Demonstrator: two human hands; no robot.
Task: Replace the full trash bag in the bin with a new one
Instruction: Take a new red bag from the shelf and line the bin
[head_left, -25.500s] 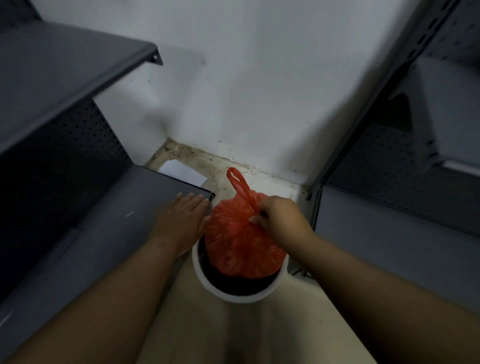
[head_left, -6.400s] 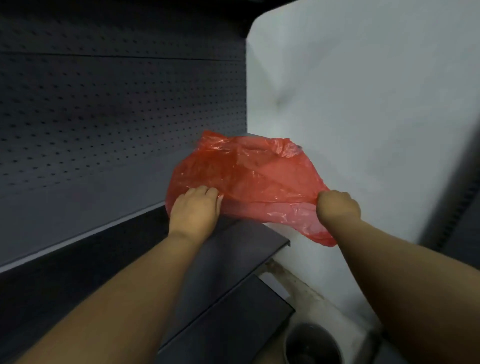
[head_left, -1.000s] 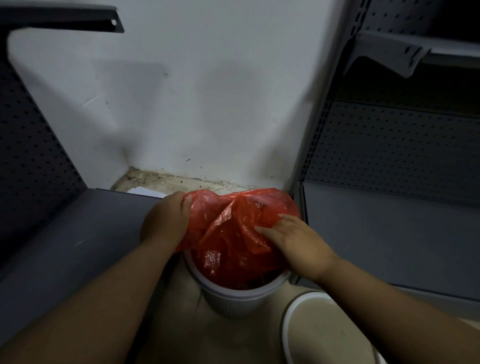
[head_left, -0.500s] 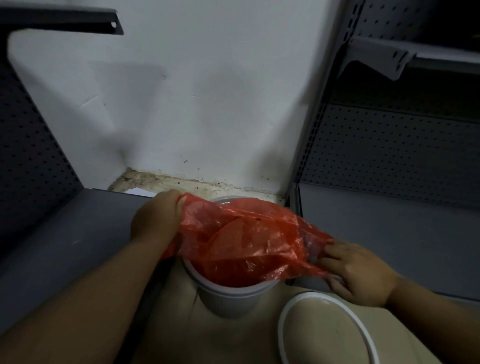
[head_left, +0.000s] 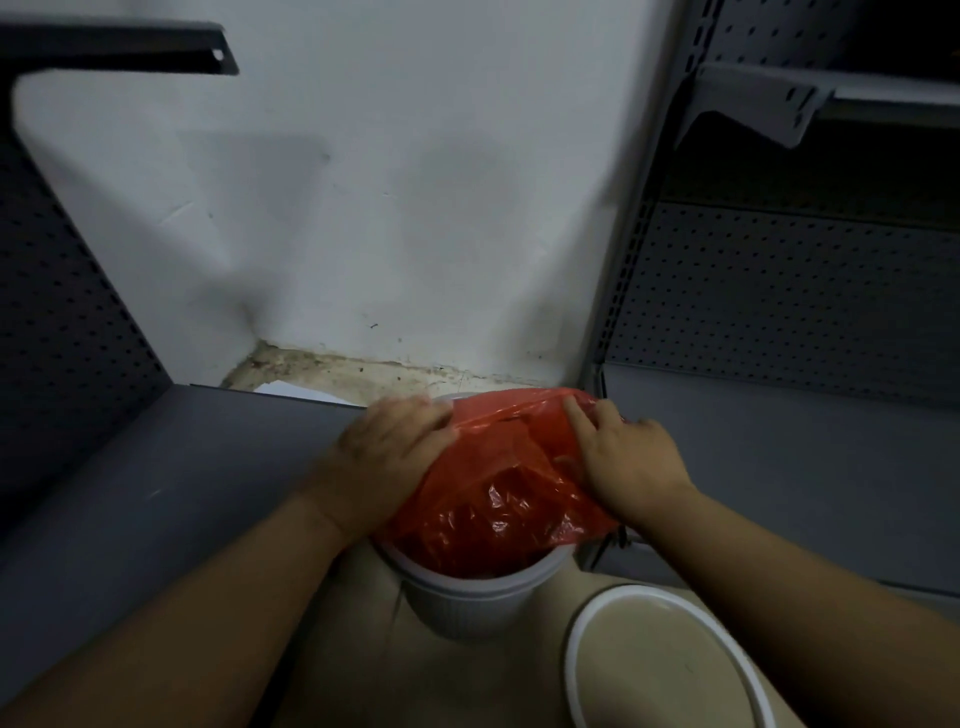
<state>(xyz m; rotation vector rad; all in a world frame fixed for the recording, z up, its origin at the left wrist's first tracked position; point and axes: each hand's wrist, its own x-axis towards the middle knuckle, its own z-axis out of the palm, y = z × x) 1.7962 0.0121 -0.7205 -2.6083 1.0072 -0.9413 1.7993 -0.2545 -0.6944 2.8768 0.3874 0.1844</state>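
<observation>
Leftmost, beside the bin (head_left: 467, 597): smooth grey metal shelf (head_left: 156, 467). Left hand (head_left: 387, 452): fingers together, curled over the red plastic bag (head_left: 498, 493) at the bin's left rim. Bag: thin, glossy, crinkled film draped in the bin's mouth. Bin: round, ribbed, pale plastic. Right hand (head_left: 628, 462): fingers spread, flat on the film. White round ring (head_left: 576, 649): right of the bin, on the floor.

A grey shelf (head_left: 156, 493) stretches away left of the left hand (head_left: 387, 447). A second grey shelf (head_left: 805, 441) lies right of the right hand (head_left: 631, 462), with a perforated panel (head_left: 779, 291) standing behind it. Beyond both hands a stained strip of floor (head_left: 363, 371) meets a white wall (head_left: 389, 182), a sheet of white paper (head_left: 296, 391) lies just past the left hand, and a grey bracket (head_left: 753, 104) juts out high above the right hand.
</observation>
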